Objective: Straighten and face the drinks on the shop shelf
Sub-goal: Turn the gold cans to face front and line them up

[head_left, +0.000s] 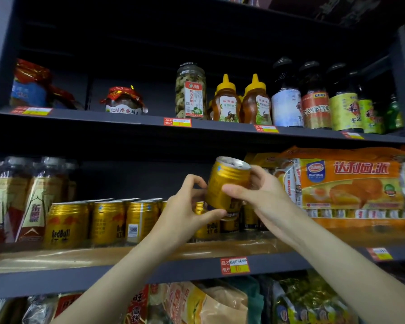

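A small grocery shop: dark shelving [197,270] stocked with packaged goods, with red-and-yellow price tags [234,265] along the edges.

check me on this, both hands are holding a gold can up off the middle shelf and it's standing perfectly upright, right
Not quite. In the head view the left hand and right hand do hold the gold can up off the middle shelf, above the row of gold cans, but it is tilted, not upright: its top leans to the right, toward the orange cake pack.

Two honey bottles [241,102] stand at upper centre, four dark bottles [313,99] at upper right, and one gold can [227,181] is held at centre.
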